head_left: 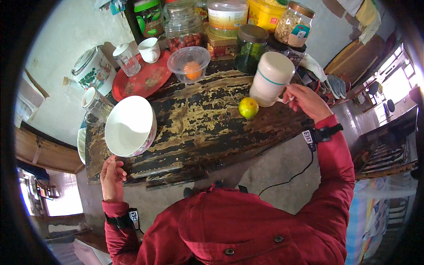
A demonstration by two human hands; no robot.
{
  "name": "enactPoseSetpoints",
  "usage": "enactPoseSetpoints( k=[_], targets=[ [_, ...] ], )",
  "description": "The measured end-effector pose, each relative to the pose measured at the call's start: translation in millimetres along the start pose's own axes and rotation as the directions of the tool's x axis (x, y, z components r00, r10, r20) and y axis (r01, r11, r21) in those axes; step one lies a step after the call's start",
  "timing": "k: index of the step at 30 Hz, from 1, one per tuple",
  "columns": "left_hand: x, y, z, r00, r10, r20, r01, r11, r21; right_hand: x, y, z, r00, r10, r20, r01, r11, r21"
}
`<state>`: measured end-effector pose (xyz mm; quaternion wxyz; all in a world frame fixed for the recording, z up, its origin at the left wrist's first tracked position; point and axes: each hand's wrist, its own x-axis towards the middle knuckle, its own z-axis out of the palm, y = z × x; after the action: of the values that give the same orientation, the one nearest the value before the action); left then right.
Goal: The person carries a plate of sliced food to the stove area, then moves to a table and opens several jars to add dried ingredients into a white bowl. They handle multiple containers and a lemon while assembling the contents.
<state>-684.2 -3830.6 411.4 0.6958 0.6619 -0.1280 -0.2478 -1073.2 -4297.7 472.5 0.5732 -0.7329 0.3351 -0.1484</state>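
My right hand [303, 101] holds the handle of a cream lidded mug [270, 81] with a teal line around it. The mug rests on the worn wooden table [198, 116]. Against its near left side sits a yellow-green citrus fruit [248, 107]. At the table's left front, my left hand [112, 175] is loosely curled with nothing in it. Its fingertips are at the near rim of a large white bowl [131, 127] with pink flowers outside; whether they touch it I cannot tell. Inside, the bowl shows only its white surface.
Behind the bowl are a glass mug [96, 104], a red tray [144, 82], a white cup [149, 49] and a floral lidded pot [94, 69]. A clear lidded tub [188, 64] holds an orange fruit. Jars, including a dark green one [250, 49], line the back.
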Motion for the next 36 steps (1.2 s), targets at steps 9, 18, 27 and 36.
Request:
enactPoseSetpoints(
  k=[9,18,27,36],
  targets=[
    [1,4,-2,1.000,-0.006,0.011,0.006,1.000,-0.021,-24,20,-28,0.992,-0.023,-0.123,0.020,1.000,-0.021],
    [-5,-2,-2,1.000,-0.004,-0.003,0.004,0.999,-0.048,-33,22,-22,0.991,-0.102,-0.082,0.102,0.995,-0.007],
    [-3,-9,-6,1.000,0.002,-0.008,-0.003,0.998,-0.061,-45,26,-22,0.979,-0.090,-0.182,0.067,0.989,-0.130],
    [14,-5,-12,0.997,-0.034,0.070,0.039,0.997,-0.069,-77,-22,-41,0.875,-0.139,-0.463,0.024,0.969,-0.245]
  ],
)
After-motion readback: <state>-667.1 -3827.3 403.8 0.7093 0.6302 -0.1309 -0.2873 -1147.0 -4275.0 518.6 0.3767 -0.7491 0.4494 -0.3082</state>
